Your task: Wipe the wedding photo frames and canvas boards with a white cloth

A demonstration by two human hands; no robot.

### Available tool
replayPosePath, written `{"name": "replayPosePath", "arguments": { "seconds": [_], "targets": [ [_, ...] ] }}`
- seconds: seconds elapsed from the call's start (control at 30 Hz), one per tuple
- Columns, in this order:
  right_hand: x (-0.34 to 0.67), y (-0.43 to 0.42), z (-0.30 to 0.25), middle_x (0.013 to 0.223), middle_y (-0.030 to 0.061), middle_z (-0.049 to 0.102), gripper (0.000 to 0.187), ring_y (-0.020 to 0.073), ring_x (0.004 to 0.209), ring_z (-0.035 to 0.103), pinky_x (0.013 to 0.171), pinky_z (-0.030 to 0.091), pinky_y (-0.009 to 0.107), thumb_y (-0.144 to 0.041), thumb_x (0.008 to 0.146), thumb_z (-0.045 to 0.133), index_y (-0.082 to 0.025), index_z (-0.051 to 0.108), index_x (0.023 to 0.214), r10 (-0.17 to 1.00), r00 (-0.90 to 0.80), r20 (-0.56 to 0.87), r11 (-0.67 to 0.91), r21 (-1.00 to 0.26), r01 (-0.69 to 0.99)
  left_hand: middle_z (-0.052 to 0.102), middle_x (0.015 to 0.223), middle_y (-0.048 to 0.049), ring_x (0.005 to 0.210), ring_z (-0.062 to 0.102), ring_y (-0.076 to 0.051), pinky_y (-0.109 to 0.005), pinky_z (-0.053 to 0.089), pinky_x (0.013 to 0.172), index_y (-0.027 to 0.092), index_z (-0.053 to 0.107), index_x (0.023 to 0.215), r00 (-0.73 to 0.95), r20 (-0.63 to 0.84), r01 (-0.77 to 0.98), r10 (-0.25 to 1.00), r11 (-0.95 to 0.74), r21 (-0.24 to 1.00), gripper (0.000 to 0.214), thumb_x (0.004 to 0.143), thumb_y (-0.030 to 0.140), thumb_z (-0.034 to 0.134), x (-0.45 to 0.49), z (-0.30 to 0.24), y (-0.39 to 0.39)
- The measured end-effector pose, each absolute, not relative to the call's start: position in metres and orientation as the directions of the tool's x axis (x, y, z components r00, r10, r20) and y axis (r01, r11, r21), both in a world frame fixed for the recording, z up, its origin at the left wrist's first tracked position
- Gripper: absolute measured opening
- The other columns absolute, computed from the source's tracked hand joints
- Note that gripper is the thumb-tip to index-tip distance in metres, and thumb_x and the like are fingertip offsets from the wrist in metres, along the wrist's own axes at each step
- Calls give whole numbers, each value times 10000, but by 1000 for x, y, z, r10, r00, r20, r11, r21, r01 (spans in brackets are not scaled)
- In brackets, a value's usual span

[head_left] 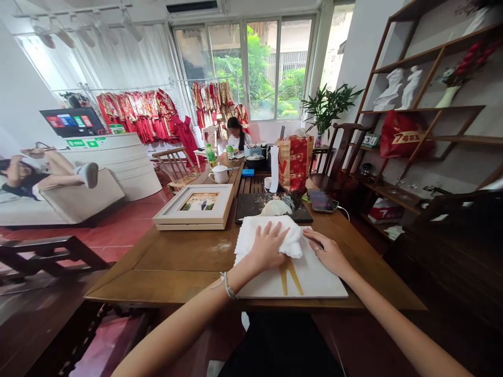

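Note:
My left hand (pixel 269 246) lies spread on a folded white towel (pixel 293 238), pressing it against a white board (pixel 257 284) near the table's front edge. Two gold-yellow tapering strips (pixel 293 277) show on the board below the towel; whatever lies under the cloth is hidden. My right hand (pixel 328 255) rests on the board's right side with its fingers stretched out, a ring on one of them. It touches the board close to the towel. Just beyond the towel sits a dark panel (pixel 245 207) with a pale fan-like shape on it.
Stacked picture frames (pixel 226 212) stand left on the wooden table (pixel 176 283). Farther back are a white lidded cup (pixel 220 174), a red-and-brown paper bag (pixel 294 162) and a phone with a cable (pixel 320 200). One person sits at the far end; another lies on a sofa (pixel 106 186).

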State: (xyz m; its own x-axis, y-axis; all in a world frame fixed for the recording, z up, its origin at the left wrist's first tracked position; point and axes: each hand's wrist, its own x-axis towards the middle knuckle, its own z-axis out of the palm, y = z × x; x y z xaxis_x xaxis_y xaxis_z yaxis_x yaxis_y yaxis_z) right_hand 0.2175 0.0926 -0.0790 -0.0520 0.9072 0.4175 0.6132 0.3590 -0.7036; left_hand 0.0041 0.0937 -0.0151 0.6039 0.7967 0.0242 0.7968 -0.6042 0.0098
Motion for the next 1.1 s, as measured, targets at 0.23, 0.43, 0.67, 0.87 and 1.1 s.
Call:
{"name": "replayPosePath", "arguments": {
  "seconds": [0.23,0.43,0.67,0.87,1.1],
  "targets": [
    [217,94,-81,1205,74,612,327,223,1185,509,1029,361,458,-170,789,457,-217,659,1041,896,-56,441,380,-694,611,53,1507,-84,1347,-15,-349,-583,91,1041,256,67,1436,634,27,772,773,-635,38,911,673,294,564,-7,-23,20],
    [216,94,-80,1207,89,608,334,221,1182,512,1030,365,452,-163,788,445,-198,658,1043,899,-61,433,371,-683,630,7,1510,-71,1346,-55,-345,-582,67,1045,274,13,1437,702,44,706,711,-702,89,993,638,328,599,-15,-23,-10],
    [218,93,-79,1225,83,597,326,219,1201,493,1039,357,440,-185,809,441,-196,645,1063,902,-76,424,372,-677,635,165,1490,-84,1346,116,-314,-523,147,1052,224,192,1419,582,20,811,813,-583,45,757,738,283,517,-8,-12,80],
    [217,94,-79,1241,81,585,336,215,1210,483,1046,349,432,-184,817,428,-186,638,1079,908,-71,414,359,-678,641,204,1475,-114,1339,145,-321,-530,184,1039,184,215,1416,544,-7,838,839,-544,32,713,757,250,479,-18,-6,85],
    [217,96,-84,1221,90,597,338,228,1189,505,1037,361,444,-172,797,443,-188,653,1061,899,-62,434,377,-695,612,19,1507,-80,1344,-55,-342,-573,45,1052,260,105,1439,583,-115,810,804,-566,151,975,581,201,564,-29,-6,-11]
  ]
}}
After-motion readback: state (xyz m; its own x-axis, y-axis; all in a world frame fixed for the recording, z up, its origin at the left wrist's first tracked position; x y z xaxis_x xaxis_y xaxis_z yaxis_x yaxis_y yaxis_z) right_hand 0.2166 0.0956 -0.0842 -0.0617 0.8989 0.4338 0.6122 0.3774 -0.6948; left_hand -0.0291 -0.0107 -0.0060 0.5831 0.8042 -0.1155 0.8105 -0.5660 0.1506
